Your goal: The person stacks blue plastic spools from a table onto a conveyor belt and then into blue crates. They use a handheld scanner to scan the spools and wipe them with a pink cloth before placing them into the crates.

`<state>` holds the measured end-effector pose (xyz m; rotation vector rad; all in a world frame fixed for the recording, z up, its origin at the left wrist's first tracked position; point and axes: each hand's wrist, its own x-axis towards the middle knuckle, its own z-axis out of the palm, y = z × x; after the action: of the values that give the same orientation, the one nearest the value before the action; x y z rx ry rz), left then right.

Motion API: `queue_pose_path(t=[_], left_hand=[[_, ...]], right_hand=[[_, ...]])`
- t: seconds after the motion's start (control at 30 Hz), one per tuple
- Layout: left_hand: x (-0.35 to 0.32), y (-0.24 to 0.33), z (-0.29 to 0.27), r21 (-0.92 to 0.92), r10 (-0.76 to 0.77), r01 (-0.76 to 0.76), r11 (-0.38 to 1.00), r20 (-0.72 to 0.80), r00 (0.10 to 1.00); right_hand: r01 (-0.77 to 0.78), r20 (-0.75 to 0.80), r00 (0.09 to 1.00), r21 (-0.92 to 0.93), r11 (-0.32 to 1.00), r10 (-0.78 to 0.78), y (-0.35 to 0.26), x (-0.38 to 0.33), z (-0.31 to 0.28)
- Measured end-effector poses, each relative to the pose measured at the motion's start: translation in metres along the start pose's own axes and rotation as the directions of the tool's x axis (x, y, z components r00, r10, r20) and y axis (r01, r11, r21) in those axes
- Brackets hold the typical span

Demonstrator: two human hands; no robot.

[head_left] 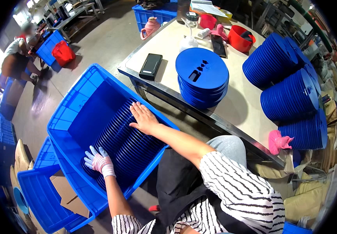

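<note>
Both hands are down in the blue crate [69,117] now, one at each end of a row of blue discs [127,142] standing on edge. The gloved left hand [99,161] presses flat on the near end, fingers spread. The bare right hand [144,119] lies open on the far end. A stack of discs [202,78] sits on the table [168,43]

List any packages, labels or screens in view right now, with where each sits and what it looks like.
Black phone-like slab: flat on the table's near-left corner, dark rectangular face.
Second dark slab: further back on the table, beside the red tub, narrow, black.
Cardboard sheet: in the lower blue crate, brown, flat.
Brown paper sacks: right of the person, under the table edge, crumpled.
No labels legible.
</note>
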<state>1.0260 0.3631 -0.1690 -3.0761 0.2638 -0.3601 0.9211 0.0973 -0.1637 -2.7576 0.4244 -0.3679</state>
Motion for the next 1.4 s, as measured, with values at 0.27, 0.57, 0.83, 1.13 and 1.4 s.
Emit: queue_pose_path(t=[0.27, 0.57, 0.83, 1.13, 1.4], left_hand=[[-0.021, 0.086, -0.079, -0.658, 0.306, -0.547, 0.517, -0.455, 0.836], [-0.011, 0.333, -0.159, -0.667, 0.857, 0.680, -0.305, 0.120, 0.502], [-0.011, 0.366, -0.165, -0.450, 0.928, 0.859, -0.245, 0.147, 0.342], [-0.053, 0.333, -0.183, -0.452, 0.839, 0.802, -0.390, 0.184, 0.511], [-0.070, 0.324, -0.173, -0.482, 0.824, 0.763, -0.432, 0.132, 0.550]], right_hand=[[0.273, -0.648, 0.730, -0.011, 0.962, -0.215, 0.038, -0.144, -0.184], [-0.130, 0.098, 0.719, 0.992, -0.005, 0.688, 0.181, -0.132, -0.249], [-0.146, 0.163, 0.742, 0.986, -0.080, 0.651, 0.163, -0.116, -0.257], [-0.090, 0.138, 0.768, 0.990, -0.107, 0.625, 0.164, -0.120, -0.247], [-0.132, -0.106, 0.674, 0.956, 0.260, 0.731, 0.211, -0.135, -0.263]])
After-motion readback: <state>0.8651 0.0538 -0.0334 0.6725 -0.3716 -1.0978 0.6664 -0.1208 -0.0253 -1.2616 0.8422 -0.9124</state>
